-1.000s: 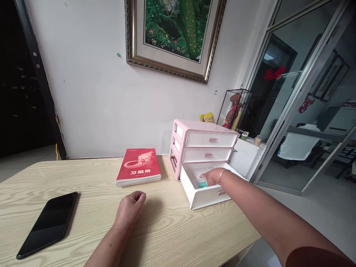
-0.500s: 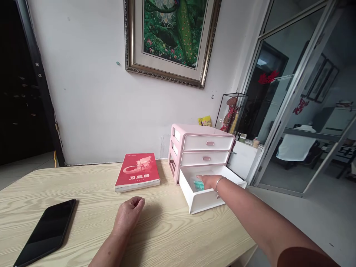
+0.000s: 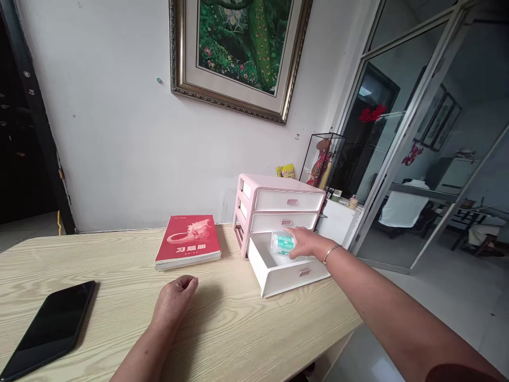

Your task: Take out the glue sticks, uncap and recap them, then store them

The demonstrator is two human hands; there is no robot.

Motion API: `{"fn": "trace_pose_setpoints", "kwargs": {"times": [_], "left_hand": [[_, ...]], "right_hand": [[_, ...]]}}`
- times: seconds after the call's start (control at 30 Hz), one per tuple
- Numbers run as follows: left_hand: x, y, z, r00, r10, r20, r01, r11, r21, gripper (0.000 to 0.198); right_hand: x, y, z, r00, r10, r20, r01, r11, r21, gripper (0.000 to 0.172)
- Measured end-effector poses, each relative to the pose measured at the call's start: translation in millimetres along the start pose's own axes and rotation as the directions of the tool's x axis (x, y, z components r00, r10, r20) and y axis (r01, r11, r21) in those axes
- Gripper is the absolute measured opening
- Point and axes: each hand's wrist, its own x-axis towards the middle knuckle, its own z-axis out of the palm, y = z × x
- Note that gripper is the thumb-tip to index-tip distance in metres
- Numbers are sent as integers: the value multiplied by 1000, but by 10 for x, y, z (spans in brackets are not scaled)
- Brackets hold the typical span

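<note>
My right hand grips a clear plastic container with a teal label, thumb and fingers on its right side. It is held up over the pulled-out bottom drawer, whose front is white with a pink handle. That drawer belongs to a small pink and white drawer unit; its two upper drawers are closed. My left hand rests on the table in a loose fist, with nothing visible in it. A red book lies just beyond it, apart from the fingers.
A black phone lies on the wooden table at the left. Behind the drawer unit are a yellow packet and a glass display case. The table's right edge runs below my right forearm.
My right hand has lifted the container from inside the drawer to above it. My left hand stays in its fist by the book. The view has shifted slightly.
</note>
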Motion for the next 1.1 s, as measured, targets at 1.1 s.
{"fn": "trace_pose_setpoints", "kwargs": {"times": [1.1], "left_hand": [[-68,65,-33,999,-5,49,7,1000,-31,43]], "right_hand": [[-669,-135,716,934,266,-238,-186,931,314,67]]}}
